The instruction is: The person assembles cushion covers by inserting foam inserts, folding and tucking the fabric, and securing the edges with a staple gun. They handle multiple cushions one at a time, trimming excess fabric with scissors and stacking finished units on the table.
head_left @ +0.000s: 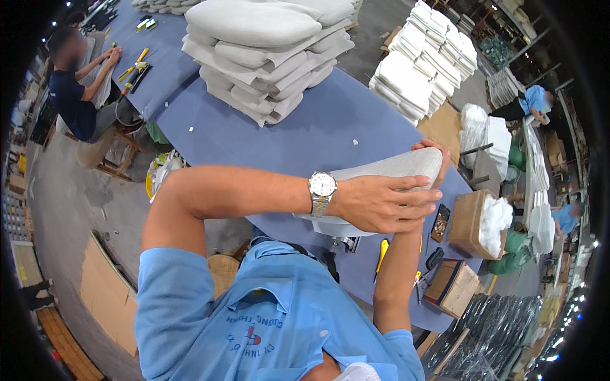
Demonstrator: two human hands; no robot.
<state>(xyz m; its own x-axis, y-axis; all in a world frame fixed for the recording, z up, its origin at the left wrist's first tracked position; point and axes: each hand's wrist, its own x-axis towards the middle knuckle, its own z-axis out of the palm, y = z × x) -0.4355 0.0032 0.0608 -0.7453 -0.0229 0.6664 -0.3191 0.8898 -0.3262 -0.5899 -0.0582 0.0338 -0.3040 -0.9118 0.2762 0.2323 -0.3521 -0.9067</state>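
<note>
A light grey fabric-covered seat cushion (387, 164) is tilted in front of me at the right part of the blue table. My left arm, with a wristwatch (323, 184) on it, reaches across my body. My left hand (384, 204) lies over the cushion's near side, fingers stretched and a little apart. At the cushion's far right end, my right hand (438, 152) curls round the edge; its palm is partly hidden by the cushion. Below the cushion, a metal tool (346, 244) is partly covered. A yellow-handled tool (382, 255) lies near my right forearm.
A tall stack of grey cushions (267, 63) stands on the blue table (222, 136). Right of me are a cardboard box (467, 222) of white stuffing and a smaller box (452, 289). A seated co-worker (79, 89) is at the left. White stacks (426, 63) stand beyond.
</note>
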